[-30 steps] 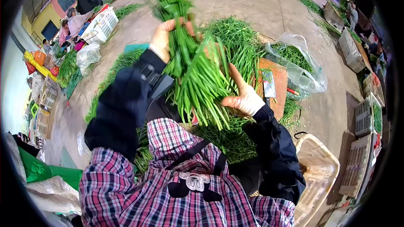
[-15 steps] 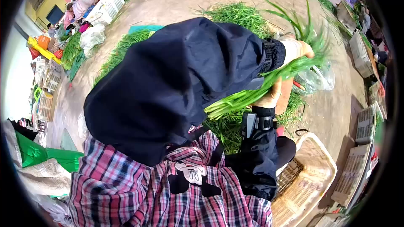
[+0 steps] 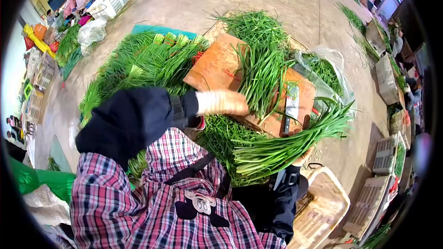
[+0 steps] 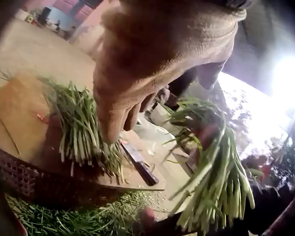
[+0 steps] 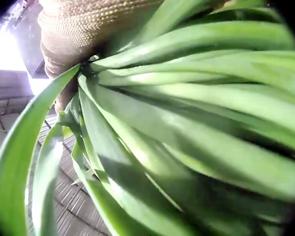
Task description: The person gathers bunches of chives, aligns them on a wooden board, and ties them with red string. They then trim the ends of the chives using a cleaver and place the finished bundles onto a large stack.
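Observation:
A loose bunch of garlic chives (image 3: 281,152) lies sideways across my right hand (image 3: 303,157), which grips it from below; most of that hand is hidden by the leaves. In the right wrist view, the knitted glove (image 5: 83,29) wraps the chives close up. My gloved left hand (image 3: 224,103) holds nothing, and its fingers (image 4: 110,123) point down beside a pile of chives (image 3: 265,76) on the wooden board (image 3: 214,67). A cleaver (image 3: 292,103) lies on the board's right part, right of the pile.
Tied bunches of chives (image 3: 157,60) cover the floor at left on a teal sheet (image 3: 143,28). Trimmings (image 3: 226,140) lie in front of the board. A plastic bag (image 3: 344,71) of chives sits behind right, and a plastic basket (image 3: 330,203) stands at lower right.
Both hands were on the bunch and swung it to the right; the left hand has since let go and come back left to the board. The right hand has kept the bunch, now lower.

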Demonstrator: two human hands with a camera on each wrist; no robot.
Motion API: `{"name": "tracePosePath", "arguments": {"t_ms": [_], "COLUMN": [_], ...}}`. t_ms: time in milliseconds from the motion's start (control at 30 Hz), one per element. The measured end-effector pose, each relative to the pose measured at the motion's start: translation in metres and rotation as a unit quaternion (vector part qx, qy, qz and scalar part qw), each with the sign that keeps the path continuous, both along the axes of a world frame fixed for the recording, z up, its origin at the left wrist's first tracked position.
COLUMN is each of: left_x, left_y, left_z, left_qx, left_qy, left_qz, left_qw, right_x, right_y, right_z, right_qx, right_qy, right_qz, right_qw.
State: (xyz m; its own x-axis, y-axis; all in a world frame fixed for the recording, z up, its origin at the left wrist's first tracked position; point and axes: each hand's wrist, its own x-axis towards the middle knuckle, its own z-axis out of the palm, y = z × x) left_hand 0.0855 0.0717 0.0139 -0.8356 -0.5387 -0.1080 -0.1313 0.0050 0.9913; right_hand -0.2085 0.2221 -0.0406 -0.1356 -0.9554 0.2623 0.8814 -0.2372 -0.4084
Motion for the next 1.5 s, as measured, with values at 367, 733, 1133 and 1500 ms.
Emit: {"name": "tracePosePath", "arguments": {"t_ms": [367, 733, 1133, 1500], "left_x": [-0.048, -0.058, -0.067, -0.086], "left_y": [-0.024, -0.101, -0.117, -0.126], "left_z": [0.047, -0.067, -0.07, -0.105], "left_qx": [-0.134, -0.085, -0.086, -0.05], "left_qy": [0.01, -0.248, -0.319, -0.272], "left_qz": [0.135, 0.234, 0.182, 0.227], "left_qw": [0.982, 0.936, 0.926, 0.934], "right_x": [0.051, 0.088, 0.021, 0.108], "right_y": [-0.174, -0.292, -0.196, -0.117], "right_z": [0.133, 0.012, 0.023, -0.044], "right_qx": [0.234, 0.403, 0.31, 0.174], "right_qy": [0.296, 0.429, 0.45, 0.685], "right_qz": [-0.011, -0.101, -0.082, -0.298], "right_qw": [0.926, 0.802, 0.833, 0.642]}}
